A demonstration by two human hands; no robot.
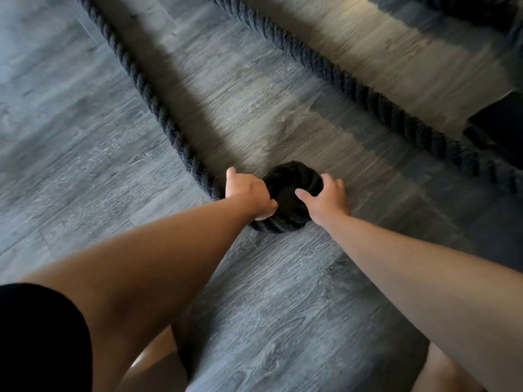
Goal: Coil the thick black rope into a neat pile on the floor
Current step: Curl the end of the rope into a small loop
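Grey wood planks make the floor (pixel 85 142), and it is the biggest thing to see. Across it lies the thick black rope (pixel 152 103), in two long lines that run far up and away, so most of it is not wound up yet. One line goes off to the right near a dark box (pixel 498 128). The other comes down to the person. There, close in front of the person, the rope turns into a small coil (pixel 288 174), a tight round bun flat on the floor. It looks like the start of the pile. The left hand (pixel 249 193) grips the rope just where it joins the coil, I think so it can feed more rope round. The right hand (pixel 329 196) cups the coil's right side, thumb on top and fingers bent over the edge, likely to keep the bun from springing open.
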